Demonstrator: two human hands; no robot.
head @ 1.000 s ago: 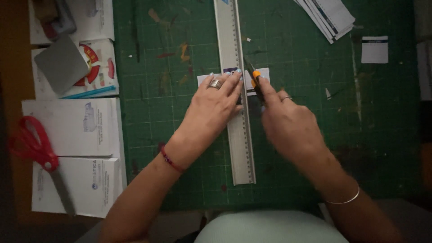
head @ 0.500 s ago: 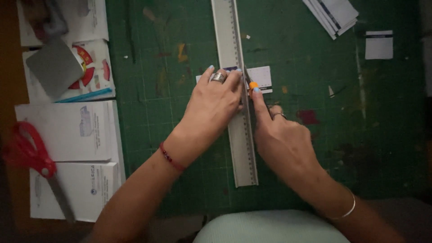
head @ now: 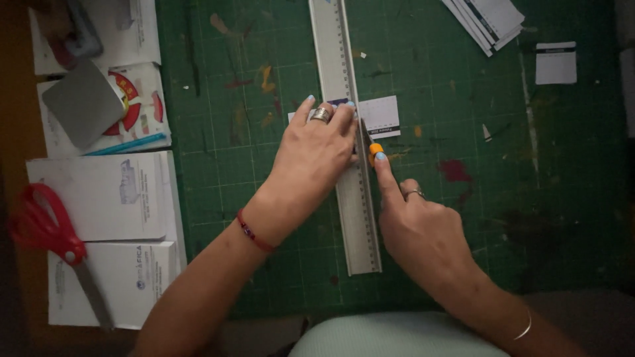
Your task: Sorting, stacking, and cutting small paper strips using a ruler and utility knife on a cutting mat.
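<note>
At frame centre, the left hand pressed flat, fingers spread, on the metal ruler, which pinned a small white card to the green cutting mat. The right hand was clamped on an orange craft knife against the ruler's right edge.

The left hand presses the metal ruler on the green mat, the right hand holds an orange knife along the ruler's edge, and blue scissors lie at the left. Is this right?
Not quite: the scissors have red handles, not blue, as the head view shows. The rest holds: the left hand presses the metal ruler on the green mat, and the right hand holds the orange knife along the ruler's edge.
</note>
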